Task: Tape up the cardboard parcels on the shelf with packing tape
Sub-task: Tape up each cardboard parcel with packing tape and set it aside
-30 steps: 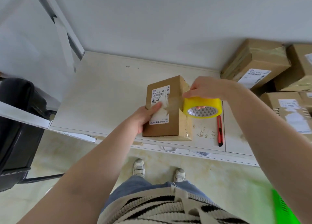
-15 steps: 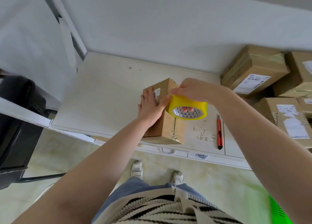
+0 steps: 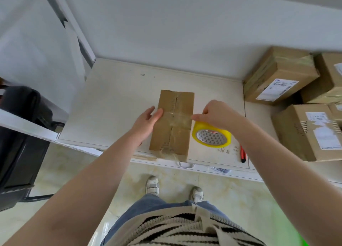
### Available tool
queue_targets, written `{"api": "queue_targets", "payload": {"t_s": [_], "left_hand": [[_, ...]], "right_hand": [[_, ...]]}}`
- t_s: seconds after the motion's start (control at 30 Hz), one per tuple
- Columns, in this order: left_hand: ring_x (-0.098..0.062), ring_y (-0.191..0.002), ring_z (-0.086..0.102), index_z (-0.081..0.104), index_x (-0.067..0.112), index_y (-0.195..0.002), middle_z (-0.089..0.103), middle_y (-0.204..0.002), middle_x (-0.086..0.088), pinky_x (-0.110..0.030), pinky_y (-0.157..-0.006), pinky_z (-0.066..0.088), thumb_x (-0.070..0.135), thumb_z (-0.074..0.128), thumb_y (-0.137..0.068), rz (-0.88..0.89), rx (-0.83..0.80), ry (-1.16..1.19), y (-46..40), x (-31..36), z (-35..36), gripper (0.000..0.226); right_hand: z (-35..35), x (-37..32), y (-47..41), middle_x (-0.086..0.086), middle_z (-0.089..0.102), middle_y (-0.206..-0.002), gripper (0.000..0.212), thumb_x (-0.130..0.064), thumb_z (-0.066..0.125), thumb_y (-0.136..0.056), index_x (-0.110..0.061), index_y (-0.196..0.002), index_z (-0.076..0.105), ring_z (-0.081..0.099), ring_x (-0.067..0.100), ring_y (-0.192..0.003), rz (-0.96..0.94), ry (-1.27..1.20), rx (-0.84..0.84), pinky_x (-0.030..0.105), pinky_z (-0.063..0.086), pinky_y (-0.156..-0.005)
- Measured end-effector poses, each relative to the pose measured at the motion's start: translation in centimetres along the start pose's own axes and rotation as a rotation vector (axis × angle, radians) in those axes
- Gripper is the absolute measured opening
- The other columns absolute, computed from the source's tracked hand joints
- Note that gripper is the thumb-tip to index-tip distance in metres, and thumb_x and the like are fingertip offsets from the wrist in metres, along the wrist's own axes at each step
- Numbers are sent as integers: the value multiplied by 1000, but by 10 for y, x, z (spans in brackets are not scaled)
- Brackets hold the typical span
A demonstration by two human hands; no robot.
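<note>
A flat brown cardboard parcel [image 3: 173, 123] lies on the white shelf [image 3: 111, 105] with its flap seam up. Clear tape runs across its middle and down its length. My left hand [image 3: 147, 122] rests against the parcel's left edge with straight fingers, the thumb on the tape. My right hand [image 3: 218, 114] grips the yellow tape roll [image 3: 211, 136] just right of the parcel, and its thumb and forefinger pinch the tape at the parcel's right edge.
A red utility knife [image 3: 243, 154] lies on the shelf right of the roll. Several taped cardboard parcels [image 3: 281, 75] are stacked at the far right. A black chair [image 3: 18, 134] stands at the left. The shelf's front edge runs just below the parcel.
The parcel has been turned over from its side to lie flat, seam up. My right hand has carried the roll across to the parcel's right side, laying tape over the middle.
</note>
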State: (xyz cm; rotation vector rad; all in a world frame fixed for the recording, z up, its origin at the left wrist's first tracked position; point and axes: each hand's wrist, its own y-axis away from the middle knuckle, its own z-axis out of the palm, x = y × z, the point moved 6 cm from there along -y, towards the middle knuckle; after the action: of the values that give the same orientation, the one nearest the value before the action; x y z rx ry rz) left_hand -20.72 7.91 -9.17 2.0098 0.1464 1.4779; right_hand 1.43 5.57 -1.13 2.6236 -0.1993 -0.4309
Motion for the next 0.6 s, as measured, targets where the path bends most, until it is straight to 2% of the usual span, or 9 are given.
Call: {"api": "queue_targets", "payload": {"t_s": [0.03,0.07,0.13,0.2,0.27,0.33,0.4,0.47,0.6], "left_hand": [[-19,-129,53,42,26,-147,53,-145,-1,-45,-112,39,81,53,-77,-4,-15,3,-1,1,0,91],[-18,-122,59,48,23,-142,60,-137,-1,-43,-107,45,72,52,-85,-16,-31,26,0,5,2,75],[-19,-114,62,53,21,-134,65,-127,-1,-41,-103,47,50,44,-101,-53,-65,77,4,12,11,45],[-21,-124,56,47,20,-143,59,-136,-2,-44,-111,40,48,38,-104,-89,-60,103,5,13,21,50],[-21,-138,42,34,21,-153,45,-152,1,-44,-118,29,65,35,-96,-68,-69,20,7,17,34,72],[-16,-136,42,31,22,-153,43,-151,7,-39,-115,29,78,44,-82,-49,-117,-95,7,18,44,91],[-12,-116,55,47,25,-140,59,-130,11,-33,-102,38,62,62,-84,-56,-128,-91,7,21,44,69],[-13,-106,64,58,26,-127,68,-119,8,-35,-98,46,47,70,-86,-76,-164,-18,2,19,43,48],[-21,-101,71,59,15,-127,73,-112,-6,-37,-88,57,42,67,-88,-146,-231,224,4,7,41,48]], "right_hand": [[6,1,-1,4,53,-57,60,-61,57,-88,-6,-64,61,52,19,-56,13,-18,0,29,37,-52],[9,4,-2,5,53,-58,60,-61,57,-88,-5,-68,63,52,19,-55,27,-34,1,28,37,-51],[11,12,-4,5,52,-57,61,-63,56,-88,-5,-68,63,50,18,-52,46,-52,-4,27,36,-50],[11,19,-4,5,52,-57,60,-62,56,-88,-7,-65,60,49,17,-52,58,-44,-10,28,35,-51],[10,27,-4,3,53,-58,57,-61,57,-88,-9,-66,60,50,17,-54,75,-37,-1,28,34,-51],[11,35,-4,3,56,-60,55,-61,57,-88,-9,-70,64,52,17,-56,90,-62,6,28,35,-51],[14,38,-3,4,54,-58,57,-61,57,-89,-7,-71,65,50,18,-54,82,-94,-3,27,34,-51],[16,37,-4,5,52,-59,59,-60,56,-89,-5,-72,65,49,18,-55,54,-130,-18,27,35,-52],[-1,29,0,6,56,-64,57,-60,58,-88,-5,-77,70,53,19,-59,-24,-176,-9,29,40,-58]]}}
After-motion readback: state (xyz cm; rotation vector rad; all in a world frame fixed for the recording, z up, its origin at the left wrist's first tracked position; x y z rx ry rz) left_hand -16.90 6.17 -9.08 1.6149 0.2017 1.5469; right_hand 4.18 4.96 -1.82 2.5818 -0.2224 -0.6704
